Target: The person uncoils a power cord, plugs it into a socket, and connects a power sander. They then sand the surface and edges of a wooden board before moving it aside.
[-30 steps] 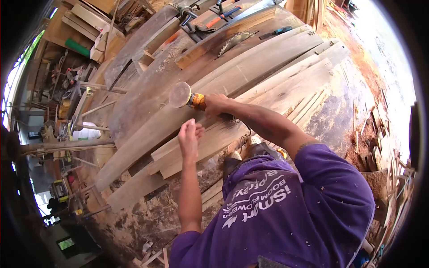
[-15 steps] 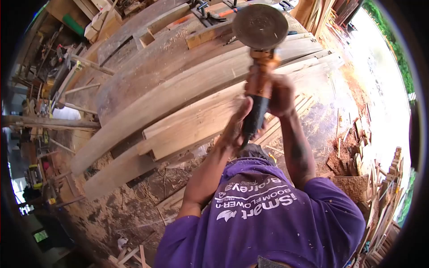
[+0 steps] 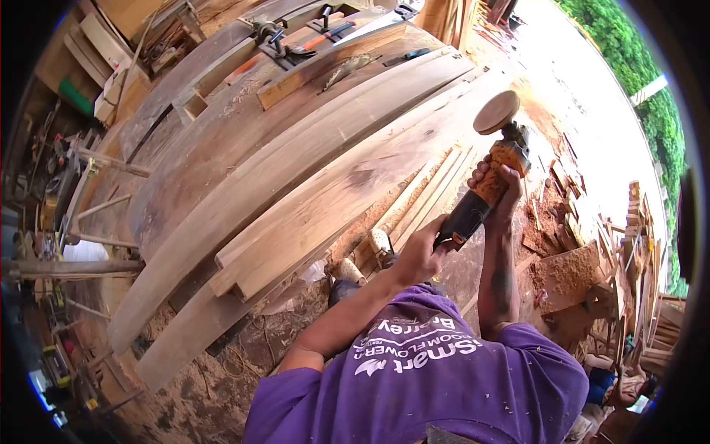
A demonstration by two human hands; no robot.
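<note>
Nearest the camera, below a purple shirt (image 3: 436, 377), the left hand (image 3: 419, 255) has its fingers (image 3: 438, 235) wrapped shut around the dark rear grip of a disc sander (image 3: 473, 207). Just beyond them, the right hand (image 3: 499, 177) is closed in a full fist around the orange body, close behind the head. The tool is held in the air between the two grips, touching no wood. Its long axis runs up and away from the left fingers through the right fingers. The round sanding disc (image 3: 497, 111) is at the far end, just past the right fingers, with its tan face tilted up towards the camera rather than down at a board. Judged from this, the work is at a pause between passes: the tool is lifted and carried, not cutting. To lay the disc on timber from here, the head would have to tip over so the face meets the grain flat, with both grips firm. To the left of both sets of fingers lies a stack of long pale planks (image 3: 318, 200). Thin strips (image 3: 425, 189) lie at its near edge, on a broad, dusty worktop (image 3: 222, 148). Under the right fingers the floor (image 3: 562, 277) is heaped with sawdust and offcuts. Far beyond, at the worktop's back, lies a clamp (image 3: 310, 41) with an orange handle.
</note>
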